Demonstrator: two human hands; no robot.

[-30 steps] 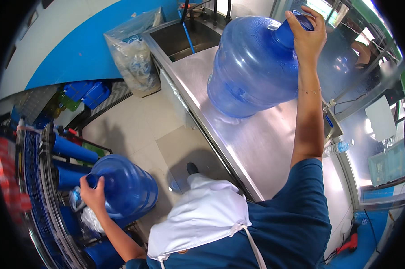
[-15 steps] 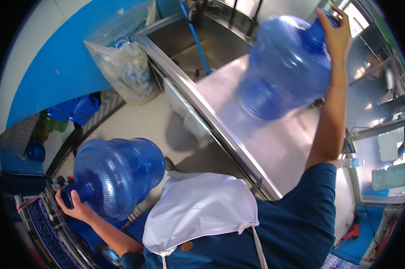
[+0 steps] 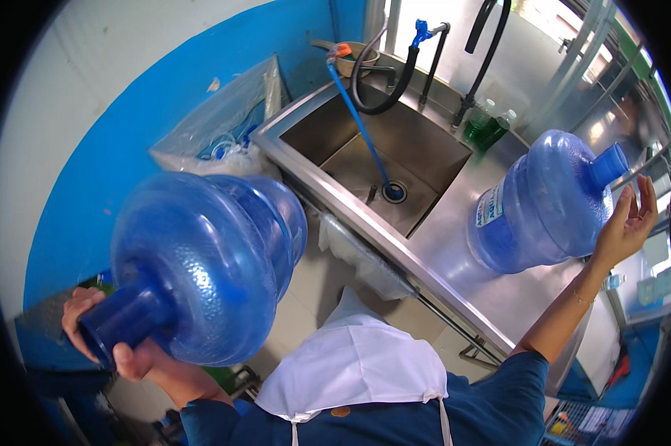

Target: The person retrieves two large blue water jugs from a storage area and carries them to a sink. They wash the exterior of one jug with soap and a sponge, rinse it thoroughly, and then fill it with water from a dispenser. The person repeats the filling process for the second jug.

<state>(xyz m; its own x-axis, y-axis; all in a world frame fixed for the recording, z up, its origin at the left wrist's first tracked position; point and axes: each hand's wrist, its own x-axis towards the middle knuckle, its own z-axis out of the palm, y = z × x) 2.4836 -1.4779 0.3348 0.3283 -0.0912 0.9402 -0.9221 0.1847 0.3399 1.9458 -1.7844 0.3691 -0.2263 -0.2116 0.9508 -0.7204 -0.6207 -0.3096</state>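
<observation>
My left hand [image 3: 120, 338] is wrapped round the neck of a large blue water jug [image 3: 202, 260]. That jug hangs tilted at my left, its neck toward me and its base pointing to the sink. On the steel counter at the right a second blue water jug [image 3: 540, 208] stands, with a label on its side and its neck leaning right in this view. My right hand [image 3: 629, 219] is just below and beside that neck, fingers spread and not gripping it. Whether the hand touches the jug's shoulder I cannot tell.
Ahead lies a steel sink [image 3: 335, 149] with a blue hose [image 3: 361, 130] running to its drain. Two green bottles [image 3: 488, 126] and black pipes [image 3: 491, 56] stand behind the counter [image 3: 454, 260]. A clear plastic bag [image 3: 224, 141] leans by the blue wall at left.
The left jug has come up and nearer. The right jug, gripped at the neck before, now stands on the counter, and my right hand has let go. The view has shifted toward the sink.
</observation>
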